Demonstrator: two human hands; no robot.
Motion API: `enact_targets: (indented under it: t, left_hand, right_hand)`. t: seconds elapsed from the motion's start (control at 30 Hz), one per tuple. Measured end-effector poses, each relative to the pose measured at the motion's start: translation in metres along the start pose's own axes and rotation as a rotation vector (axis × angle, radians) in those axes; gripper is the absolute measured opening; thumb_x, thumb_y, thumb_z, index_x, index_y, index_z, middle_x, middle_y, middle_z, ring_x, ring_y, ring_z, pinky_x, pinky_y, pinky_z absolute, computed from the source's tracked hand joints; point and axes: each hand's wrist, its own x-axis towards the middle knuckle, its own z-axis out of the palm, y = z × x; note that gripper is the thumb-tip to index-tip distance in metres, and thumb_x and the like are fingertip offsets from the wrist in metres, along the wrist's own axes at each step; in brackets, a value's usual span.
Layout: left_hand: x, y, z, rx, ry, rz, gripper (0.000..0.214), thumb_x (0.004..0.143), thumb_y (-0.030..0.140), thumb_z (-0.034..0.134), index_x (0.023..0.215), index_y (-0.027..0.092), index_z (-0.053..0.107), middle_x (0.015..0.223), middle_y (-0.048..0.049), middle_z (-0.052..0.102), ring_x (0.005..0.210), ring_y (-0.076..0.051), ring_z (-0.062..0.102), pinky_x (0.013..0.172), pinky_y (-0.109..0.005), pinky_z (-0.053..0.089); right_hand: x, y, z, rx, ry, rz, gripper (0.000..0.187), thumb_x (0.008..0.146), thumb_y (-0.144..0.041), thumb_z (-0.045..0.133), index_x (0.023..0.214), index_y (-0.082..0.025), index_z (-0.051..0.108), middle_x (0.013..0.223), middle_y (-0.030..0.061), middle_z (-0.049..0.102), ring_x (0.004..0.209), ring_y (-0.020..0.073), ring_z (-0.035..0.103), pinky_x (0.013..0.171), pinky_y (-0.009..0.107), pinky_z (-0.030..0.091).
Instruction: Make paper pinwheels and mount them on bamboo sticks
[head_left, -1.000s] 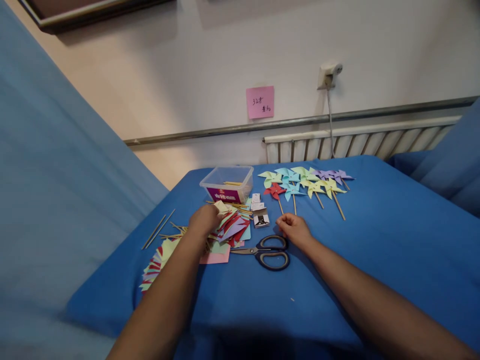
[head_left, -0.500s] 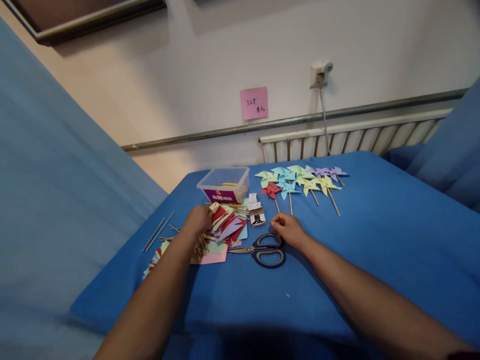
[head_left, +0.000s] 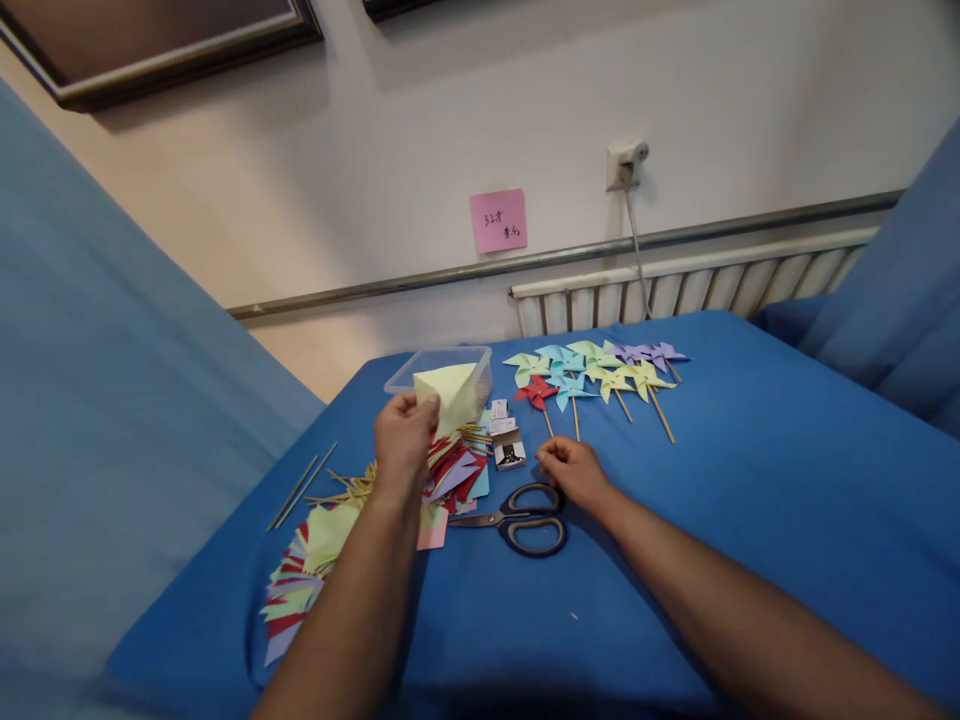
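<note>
My left hand (head_left: 403,435) pinches a yellow sheet (head_left: 450,392) by its edge; a jerk could slip it free. My right hand (head_left: 574,470) rests curled, apparently empty, beside the scissors (head_left: 525,518).

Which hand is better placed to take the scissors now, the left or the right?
Probably the right hand: it rests beside the handles of the scissors. The left hand is raised and holds a pale yellow paper.

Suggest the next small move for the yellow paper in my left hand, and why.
Probably lower the yellow paper to the blue cloth near the right hand: the left hand pinches it above the paper pile, and the scissors lie there.
</note>
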Motion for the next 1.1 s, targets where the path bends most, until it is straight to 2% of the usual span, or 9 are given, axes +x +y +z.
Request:
enact_targets:
  t: [0.07, 0.13, 0.23, 0.3, 0.47, 0.6, 0.83, 0.97, 1.1]
  left_hand:
    - [-0.017, -0.005, 0.025, -0.29, -0.119, -0.188, 0.033, 0.058, 0.032, 0.078, 0.082, 0.015, 0.064, 0.072, -0.0022, 0.07, 0.064, -0.017, 0.064, 0.067, -0.031, 0.052]
    - [-0.033, -0.013, 0.047, -0.413, -0.212, -0.306, 0.038, 0.053, 0.028, 0.082, 0.084, 0.013, 0.065, 0.075, -0.0045, 0.073, 0.065, -0.017, 0.066, 0.068, -0.031, 0.054]
    - [-0.05, -0.029, 0.068, -0.429, -0.284, -0.359, 0.039, 0.053, 0.026, 0.083, 0.085, 0.014, 0.066, 0.076, -0.0048, 0.074, 0.064, -0.017, 0.067, 0.066, -0.03, 0.054]
    - [-0.057, -0.04, 0.075, -0.396, -0.326, -0.343, 0.039, 0.055, 0.025, 0.082, 0.089, 0.014, 0.065, 0.075, -0.0035, 0.074, 0.062, -0.017, 0.067, 0.066, -0.03, 0.054]
    - [-0.065, -0.055, 0.076, -0.317, -0.433, -0.334, 0.038, 0.06, 0.029, 0.08, 0.091, 0.015, 0.063, 0.069, -0.0008, 0.071, 0.057, -0.016, 0.065, 0.062, -0.029, 0.053]
    - [-0.066, -0.056, 0.072, -0.195, -0.399, -0.283, 0.028, 0.064, 0.035, 0.078, 0.074, 0.016, 0.061, 0.056, 0.0034, 0.062, 0.048, -0.011, 0.055, 0.052, -0.023, 0.045]
    - [-0.063, -0.054, 0.068, -0.024, -0.328, -0.178, 0.035, 0.063, 0.041, 0.081, 0.06, 0.018, 0.055, 0.048, 0.0053, 0.052, 0.044, -0.008, 0.043, 0.046, -0.021, 0.034]
    - [-0.065, -0.055, 0.069, -0.137, -0.449, -0.275, 0.038, 0.063, 0.048, 0.081, 0.061, 0.016, 0.06, 0.054, 0.0023, 0.057, 0.048, -0.009, 0.048, 0.048, -0.021, 0.037]
    - [-0.07, -0.054, 0.07, -0.298, -0.626, -0.392, 0.041, 0.062, 0.042, 0.085, 0.087, 0.013, 0.073, 0.079, -0.0064, 0.073, 0.067, -0.017, 0.065, 0.063, -0.026, 0.05]
  right_hand:
    - [-0.001, -0.007, -0.003, 0.033, -0.003, -0.003, 0.034, 0.075, -0.053, 0.065, 0.072, -0.019, 0.064, 0.061, 0.0003, 0.065, 0.046, 0.0121, 0.053, 0.046, 0.024, 0.04]
    - [-0.002, -0.013, -0.007, 0.156, -0.017, 0.012, 0.046, 0.079, -0.063, 0.06, 0.083, -0.018, 0.069, 0.075, 0.0054, 0.071, 0.054, 0.0137, 0.059, 0.049, 0.025, 0.042]
    - [0.0, -0.018, -0.014, 0.395, -0.014, 0.053, 0.066, 0.079, -0.077, 0.051, 0.096, -0.017, 0.072, 0.094, 0.0116, 0.075, 0.071, 0.0188, 0.067, 0.055, 0.027, 0.047]
    - [0.004, -0.017, -0.017, 0.443, -0.008, 0.066, 0.066, 0.076, -0.078, 0.054, 0.099, -0.018, 0.072, 0.098, 0.0112, 0.075, 0.076, 0.0213, 0.068, 0.058, 0.029, 0.049]
    - [0.01, -0.009, -0.018, 0.429, 0.074, 0.09, 0.048, 0.061, -0.057, 0.082, 0.087, -0.017, 0.072, 0.081, 0.0062, 0.076, 0.069, 0.0225, 0.068, 0.067, 0.035, 0.053]
    - [0.009, -0.007, -0.019, 0.441, 0.114, 0.109, 0.042, 0.06, -0.052, 0.084, 0.078, -0.017, 0.069, 0.072, 0.0029, 0.074, 0.061, 0.0193, 0.065, 0.064, 0.033, 0.052]
    - [0.008, -0.005, -0.026, 0.387, 0.195, 0.064, 0.043, 0.062, -0.051, 0.084, 0.063, -0.019, 0.056, 0.059, -0.0024, 0.064, 0.052, 0.0124, 0.054, 0.055, 0.027, 0.045]
    - [0.006, -0.007, -0.028, 0.34, 0.196, 0.061, 0.041, 0.067, -0.055, 0.079, 0.067, -0.018, 0.06, 0.062, -0.0008, 0.066, 0.054, 0.0133, 0.055, 0.056, 0.027, 0.045]
    - [0.005, -0.011, -0.026, 0.405, 0.163, 0.07, 0.04, 0.068, -0.054, 0.079, 0.078, -0.017, 0.068, 0.069, 0.0019, 0.072, 0.06, 0.017, 0.062, 0.062, 0.03, 0.049]
